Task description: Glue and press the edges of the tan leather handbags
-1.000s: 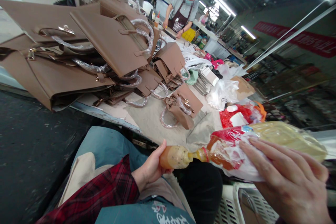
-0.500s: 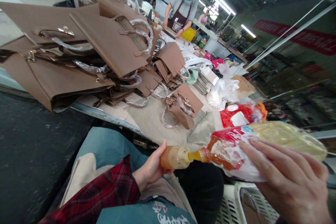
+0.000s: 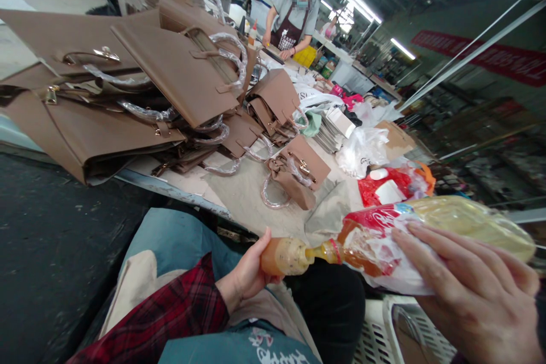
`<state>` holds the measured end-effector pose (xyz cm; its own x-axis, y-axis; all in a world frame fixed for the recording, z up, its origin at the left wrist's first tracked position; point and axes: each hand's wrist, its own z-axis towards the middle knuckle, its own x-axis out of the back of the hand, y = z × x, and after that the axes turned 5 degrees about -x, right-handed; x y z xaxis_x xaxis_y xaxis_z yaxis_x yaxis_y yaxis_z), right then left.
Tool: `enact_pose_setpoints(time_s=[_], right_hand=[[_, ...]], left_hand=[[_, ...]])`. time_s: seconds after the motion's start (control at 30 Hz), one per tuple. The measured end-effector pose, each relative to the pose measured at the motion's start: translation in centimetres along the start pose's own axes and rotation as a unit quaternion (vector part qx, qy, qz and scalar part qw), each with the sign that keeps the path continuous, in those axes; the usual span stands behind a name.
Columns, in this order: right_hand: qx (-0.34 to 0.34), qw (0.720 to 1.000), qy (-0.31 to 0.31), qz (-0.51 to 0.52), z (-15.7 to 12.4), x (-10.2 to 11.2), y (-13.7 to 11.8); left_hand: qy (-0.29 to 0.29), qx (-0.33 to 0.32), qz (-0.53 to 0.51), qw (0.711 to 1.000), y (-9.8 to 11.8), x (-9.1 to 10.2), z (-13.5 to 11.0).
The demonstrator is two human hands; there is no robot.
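My left hand is wrapped around a small translucent bottle that holds amber liquid. My right hand grips a large clear plastic bottle with a torn red and white label, tilted so its neck points left. The mouths of the two bottles meet above my lap, and amber liquid shows in the large bottle's neck. Just beyond, a small brown handbag with plastic-wrapped handles lies on the table.
Several brown handbags are heaped at the table's left. White plastic bags and a red bag lie to the right. A white slatted basket stands below my right hand. A co-worker in a dark apron stands across the table.
The large bottle and my right hand have shifted very slightly to the right. The stream of liquid at the joined mouths looks thinner. My left hand stays put; the co-worker's hands moved a little.
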<state>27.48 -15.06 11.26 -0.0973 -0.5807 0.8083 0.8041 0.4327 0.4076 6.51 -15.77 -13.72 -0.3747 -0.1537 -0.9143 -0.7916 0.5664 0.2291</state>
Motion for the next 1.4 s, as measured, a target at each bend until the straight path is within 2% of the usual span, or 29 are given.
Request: enact_pose_setpoints(time_s=[0.23,0.6,0.77,1.13,1.4], right_hand=[[0.020,1.000,0.012,0.011,0.04,-0.28,0.28],[0.014,0.999,0.020,0.027,-0.04,-0.42,0.13],[0.041,0.999,0.026,0.015,0.02,-0.44,0.51],[0.033,0.999,0.001,0.013,-0.28,-0.31,0.62],[0.022,0.999,0.010,0.032,-0.45,-0.35,0.51]], left_hand=[[0.007,-0.017,-0.005,1.000,-0.04,-0.10,-0.14],[-0.006,-0.020,0.003,1.000,0.06,-0.44,-0.24],[-0.001,-0.011,0.000,1.000,0.06,-0.29,-0.23],[-0.009,-0.004,-0.004,1.000,0.06,-0.16,-0.31],[-0.007,-0.002,-0.013,1.000,-0.04,-0.29,-0.27]])
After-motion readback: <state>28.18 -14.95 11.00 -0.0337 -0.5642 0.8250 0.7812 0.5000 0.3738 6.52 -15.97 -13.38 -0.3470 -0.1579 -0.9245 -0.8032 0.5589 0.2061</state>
